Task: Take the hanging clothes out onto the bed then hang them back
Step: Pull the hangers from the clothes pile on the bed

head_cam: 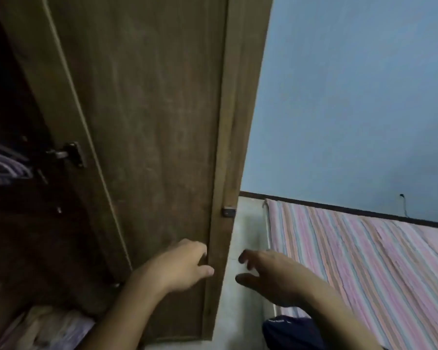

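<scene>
While the left hand (182, 267) clamps its grip on the wardrobe door (149, 122) edge, the right hand (271, 274) hovers just right, fingers spread, empty, near the bed (364, 261).

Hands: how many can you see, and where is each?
2. The left hand holds the wardrobe door near its edge; the right hand hovers open between door and bed.

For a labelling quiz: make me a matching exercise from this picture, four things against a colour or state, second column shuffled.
Things:
1. wardrobe door
2. wall
3. bed sheet
4. right hand

Colour or state:
a. blue
b. holds nothing, fingers spread
c. brown wood
d. pink stripes

Pairs: 1-c; 2-a; 3-d; 4-b
</scene>
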### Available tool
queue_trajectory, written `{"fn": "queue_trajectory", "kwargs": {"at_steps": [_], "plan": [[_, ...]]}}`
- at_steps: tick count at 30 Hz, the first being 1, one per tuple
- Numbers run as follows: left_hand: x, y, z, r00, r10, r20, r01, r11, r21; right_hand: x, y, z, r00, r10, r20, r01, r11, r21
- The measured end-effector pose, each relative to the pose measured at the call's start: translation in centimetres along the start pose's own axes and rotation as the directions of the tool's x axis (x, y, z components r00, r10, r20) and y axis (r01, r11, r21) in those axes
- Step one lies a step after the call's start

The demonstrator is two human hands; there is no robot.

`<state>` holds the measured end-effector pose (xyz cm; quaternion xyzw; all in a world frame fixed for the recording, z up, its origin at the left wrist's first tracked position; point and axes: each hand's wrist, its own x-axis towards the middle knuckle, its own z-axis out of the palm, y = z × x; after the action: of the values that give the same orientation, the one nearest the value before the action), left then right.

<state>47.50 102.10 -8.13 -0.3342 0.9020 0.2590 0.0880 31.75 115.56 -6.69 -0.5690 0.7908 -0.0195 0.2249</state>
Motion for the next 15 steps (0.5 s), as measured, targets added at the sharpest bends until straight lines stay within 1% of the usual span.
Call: {"fn": "queue_trajectory", "kwargs": {"at_steps": [4,5,7,9,12,15], "plan": [[-4.2,-8.4,-3.4,0.983,-0.151,-0.107,0.15,0.989,-0.018,6.4,-9.0,0.5,0.983,-0.182,0.014,0.182,0.981,-0.065],[-5.3,-10.1,-3.9,0.972,-0.198,-0.126,0.193,0.98,-0.052,7.8,-10.9,0.8,0.974,-0.222,0.034,0.224,0.971,-0.081],[-7.9,-12.6,-4.8,0.948,-0.282,-0.148,0.262,0.955,-0.142,9.7,-14.6,1.0,0.946,-0.312,0.087,0.32,0.944,-0.087],[-10.3,-14.8,-5.4,0.923,-0.342,-0.174,0.317,0.936,-0.156,11.1,-18.0,1.2,0.904,-0.412,0.112,0.422,0.902,-0.086],[-13.6,-18.0,-5.5,0.855,-0.48,-0.196,0.445,0.874,-0.198,13.3,-22.3,2.0,0.834,-0.529,0.154,0.549,0.824,-0.141],[-16.8,-19.9,-4.9,0.748,-0.616,-0.249,0.553,0.785,-0.281,15.4,-25.9,3.0,0.735,-0.638,0.228,0.675,0.717,-0.171]]}}
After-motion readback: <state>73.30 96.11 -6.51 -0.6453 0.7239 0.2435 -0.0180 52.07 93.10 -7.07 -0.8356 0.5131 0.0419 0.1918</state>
